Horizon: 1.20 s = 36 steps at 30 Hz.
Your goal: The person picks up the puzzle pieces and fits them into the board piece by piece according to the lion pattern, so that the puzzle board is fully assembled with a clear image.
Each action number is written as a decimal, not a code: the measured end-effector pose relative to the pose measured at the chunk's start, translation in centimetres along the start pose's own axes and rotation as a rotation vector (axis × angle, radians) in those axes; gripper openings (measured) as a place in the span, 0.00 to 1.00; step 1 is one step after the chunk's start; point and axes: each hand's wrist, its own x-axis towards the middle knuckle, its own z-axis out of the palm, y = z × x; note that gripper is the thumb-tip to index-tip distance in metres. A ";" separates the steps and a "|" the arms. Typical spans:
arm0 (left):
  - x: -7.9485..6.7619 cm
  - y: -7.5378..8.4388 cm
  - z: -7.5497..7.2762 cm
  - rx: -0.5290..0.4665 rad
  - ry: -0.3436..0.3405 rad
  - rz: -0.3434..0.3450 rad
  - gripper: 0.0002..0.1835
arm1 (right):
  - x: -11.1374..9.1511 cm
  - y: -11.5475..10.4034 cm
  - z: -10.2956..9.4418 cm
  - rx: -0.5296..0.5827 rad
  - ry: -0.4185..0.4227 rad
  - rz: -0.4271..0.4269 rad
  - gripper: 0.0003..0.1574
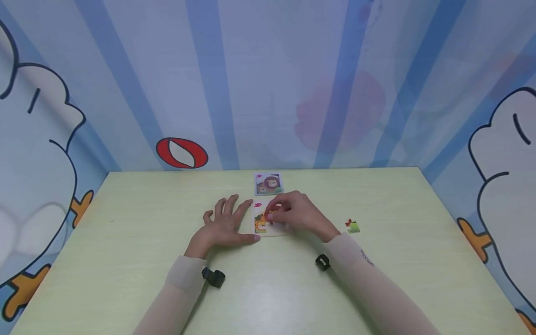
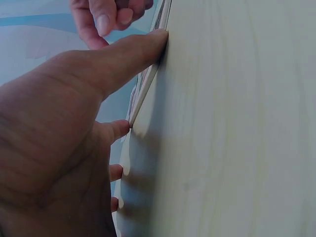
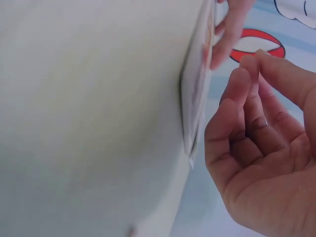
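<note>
A square puzzle board (image 1: 273, 235) lies flat on the table, with a bright orange animal picture on its left part. My left hand (image 1: 226, 227) is spread beside it, thumb on the near left corner and index fingertip at the left edge. In the left wrist view, the thumb (image 2: 133, 52) touches the board's edge. Over the board's middle, my right hand (image 1: 299, 213) pinches a puzzle piece (image 1: 275, 207), red-brown and mostly hidden by the fingers. In the right wrist view, the thumb and index fingertips (image 3: 241, 79) meet just off the board's face.
A picture card (image 1: 269, 184) with a lion lies just beyond the board. To the right, near the right wrist, is a loose green and red puzzle piece (image 1: 353, 226). A printed cloth backdrop (image 1: 268, 83) rises behind the table (image 1: 138, 218).
</note>
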 end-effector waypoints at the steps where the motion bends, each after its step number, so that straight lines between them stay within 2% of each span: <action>1: 0.0 0.0 0.0 -0.001 0.000 -0.001 0.59 | -0.3 0.0 -0.3 0.009 0.001 0.012 0.10; 7: -0.1 0.0 0.0 -0.004 0.003 -0.001 0.59 | -2.1 0.4 -2.5 0.016 0.024 0.048 0.15; 19: -0.1 -0.2 0.2 -0.024 0.004 0.004 0.60 | -5.0 3.9 -6.1 -0.044 0.059 0.116 0.17; 26: 0.0 -0.2 0.2 -0.008 0.008 -0.003 0.60 | -6.0 5.0 -7.0 -0.087 0.057 0.111 0.16; 31: -0.2 0.0 0.0 -0.022 0.005 -0.005 0.60 | -6.7 5.5 -7.3 -0.159 0.045 0.087 0.13; 36: -0.1 0.0 0.0 -0.025 0.000 -0.001 0.60 | -7.4 5.7 -7.5 -0.201 0.028 0.083 0.14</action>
